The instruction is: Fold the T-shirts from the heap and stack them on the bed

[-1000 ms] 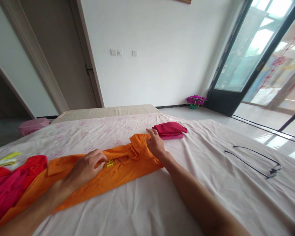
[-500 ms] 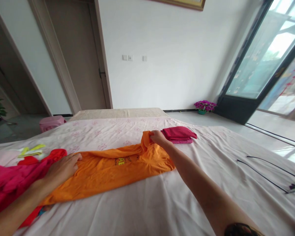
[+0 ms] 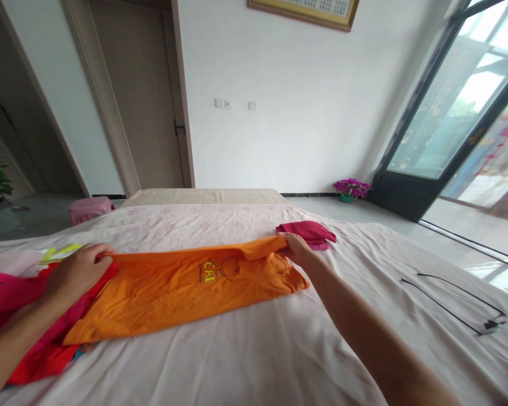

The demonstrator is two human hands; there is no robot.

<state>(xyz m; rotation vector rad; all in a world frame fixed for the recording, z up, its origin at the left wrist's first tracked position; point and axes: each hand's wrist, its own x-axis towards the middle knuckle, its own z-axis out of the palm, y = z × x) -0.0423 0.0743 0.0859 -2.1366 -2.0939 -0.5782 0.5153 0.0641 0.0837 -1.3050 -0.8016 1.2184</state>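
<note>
An orange T-shirt [image 3: 165,299] with yellow and dark printing lies stretched lengthwise across the bed. My left hand [image 3: 82,268] pinches its far left corner, the fingers closed on the cloth. At the far right corner my right hand [image 3: 295,248] grips the shirt's edge, which is lifted slightly and pulled taut between both hands. Just beyond my right hand sits a folded dark red garment [image 3: 309,230] on top of a pink one. Beneath and beside my left forearm is a loose heap of pink and red clothes [image 3: 46,361].
A pale patterned sheet [image 3: 258,361] covers the bed. Eyeglasses [image 3: 452,304] with dark temples lie on it at the right. A pink stool [image 3: 91,210] stands past the left edge, and purple flowers [image 3: 351,189] in a green pot stand by the wall.
My left hand has moved left and up to the shirt's corner. My right hand has shifted right and slightly down, and the shirt's bunched far edge is now drawn straight.
</note>
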